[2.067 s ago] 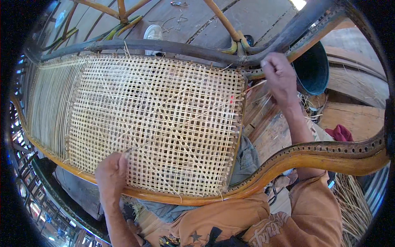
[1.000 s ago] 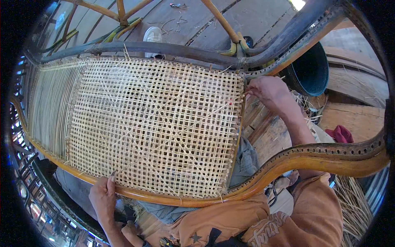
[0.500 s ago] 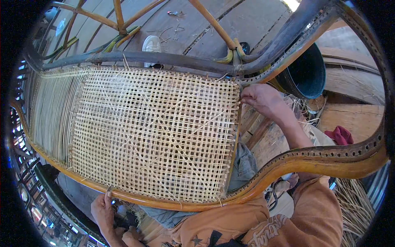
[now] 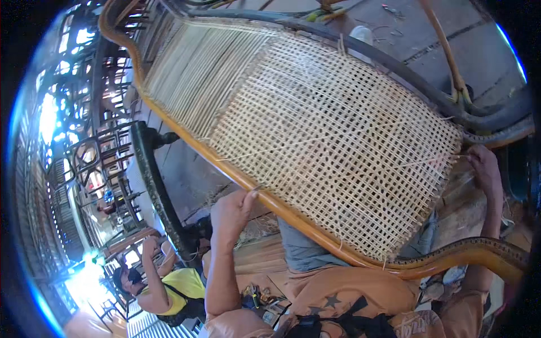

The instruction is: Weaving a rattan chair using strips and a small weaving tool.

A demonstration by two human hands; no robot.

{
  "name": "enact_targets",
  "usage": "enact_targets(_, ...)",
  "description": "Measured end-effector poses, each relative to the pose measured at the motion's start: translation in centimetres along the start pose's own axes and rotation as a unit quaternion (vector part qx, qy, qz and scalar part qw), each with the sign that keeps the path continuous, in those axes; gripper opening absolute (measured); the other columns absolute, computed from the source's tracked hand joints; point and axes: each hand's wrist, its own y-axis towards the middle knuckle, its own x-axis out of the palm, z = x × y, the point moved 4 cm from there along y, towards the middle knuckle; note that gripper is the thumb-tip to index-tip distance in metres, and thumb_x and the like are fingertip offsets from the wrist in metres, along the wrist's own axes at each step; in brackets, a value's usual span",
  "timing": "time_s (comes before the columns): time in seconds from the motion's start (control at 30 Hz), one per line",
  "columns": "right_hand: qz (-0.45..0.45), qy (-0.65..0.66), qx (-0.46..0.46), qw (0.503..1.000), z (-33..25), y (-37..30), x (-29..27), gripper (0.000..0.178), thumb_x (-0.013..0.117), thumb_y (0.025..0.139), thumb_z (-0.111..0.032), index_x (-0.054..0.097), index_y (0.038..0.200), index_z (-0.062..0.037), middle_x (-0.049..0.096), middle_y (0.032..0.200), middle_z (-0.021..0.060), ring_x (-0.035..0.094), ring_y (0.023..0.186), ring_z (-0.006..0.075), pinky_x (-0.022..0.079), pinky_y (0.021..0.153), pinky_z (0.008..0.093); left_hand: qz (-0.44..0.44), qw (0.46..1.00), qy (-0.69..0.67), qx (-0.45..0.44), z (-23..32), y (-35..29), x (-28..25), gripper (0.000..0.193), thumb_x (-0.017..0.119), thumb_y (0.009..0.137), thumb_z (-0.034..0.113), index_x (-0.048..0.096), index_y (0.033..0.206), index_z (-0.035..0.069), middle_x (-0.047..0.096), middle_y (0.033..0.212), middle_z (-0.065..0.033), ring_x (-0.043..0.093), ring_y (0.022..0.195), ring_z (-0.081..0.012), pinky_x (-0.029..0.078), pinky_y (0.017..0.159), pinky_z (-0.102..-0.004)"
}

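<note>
Woven cane panel [image 4: 332,141] stretched across a curved wooden frame [image 4: 315,231], tilted from upper left down to lower right. Left hand [image 4: 231,214] at the near rail, fingers pinched narrow on a thin cane strand [image 4: 293,143] just where it meets the wood. Right hand [image 4: 486,169] at the panel's far right edge, fingers closed on the same strand's other end, beside the dark rail [image 4: 428,84].

Best handled, by judgement, with the strand kept taut between both hands and flat, not twisted, following one row of the weave. Worth pulling evenly, so neighbouring strands do not bunch, and watching the hole at the rail so the cane does not kink there.

Compared with half a second ago: view swung leftward, showing more of the workshop and a seated person in a yellow top [image 4: 174,287] at lower left. Left hand now up at the rail rather than low below it. Right hand much as before, at the right edge.
</note>
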Motion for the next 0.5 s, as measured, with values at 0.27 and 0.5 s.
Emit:
enact_targets(0.27,-0.023,0.037,-0.032,0.999,-1.6,1.3,1.4,0.017,0.061,0.076,-0.009,0.06,0.09,-0.0004,0.059,0.085,0.0167,0.058,0.082,0.031,0.045,0.072,0.036,0.008,1.0,0.011,-0.028,-1.8,0.7,-1.6,0.048,0.047,0.086,0.048,0.061,0.072,0.005,0.06,0.07,-0.0186,0.058,0.068,-0.0376,0.044,0.061,-0.0438)
enact_targets(0.5,0.047,-0.074,0.001,0.996,-1.7,-0.3,-1.2,0.016,0.057,0.081,-0.019,0.058,0.085,-0.0033,0.056,0.08,0.0153,0.056,0.08,0.0325,0.044,0.069,0.0389,0.022,0.998,-0.043,0.026,-1.8,2.0,-0.6,0.041,0.054,0.086,0.037,0.057,0.071,-0.001,0.049,0.057,-0.0198,0.044,0.05,-0.0292,0.039,0.053,-0.039)
